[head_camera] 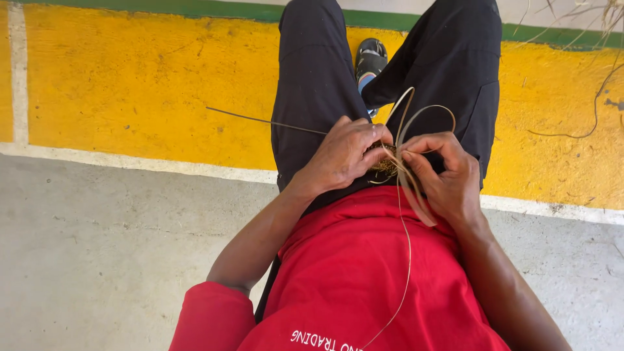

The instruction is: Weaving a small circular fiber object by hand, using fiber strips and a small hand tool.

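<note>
While both hands meet over the lap, the left hand pinches a small woven knot of straw-coloured fibre, its fingers closed around the bundle from the left. Just right of the knot, the right hand holds a flat pale strip, thumb and forefinger clamped on it close to where it enters the weave. Above the knot the strip arcs up in two loops and comes back down; below the knot a thin strand trails across the red shirt. A straight dark stalk sticks out to the left of the knot, passing behind the left hand and over the black trousers.

The work looks to be in an early stage: the knot is small, and the looped strip is not yet drawn tight. The step in hand seems to be threading or wrapping the strip around the core. Pulling the loops snug would call for the left grip to hold the knot firm while the right draws the strip evenly, without kinking it. A sandal shows above the knot, on the yellow painted floor.
</note>
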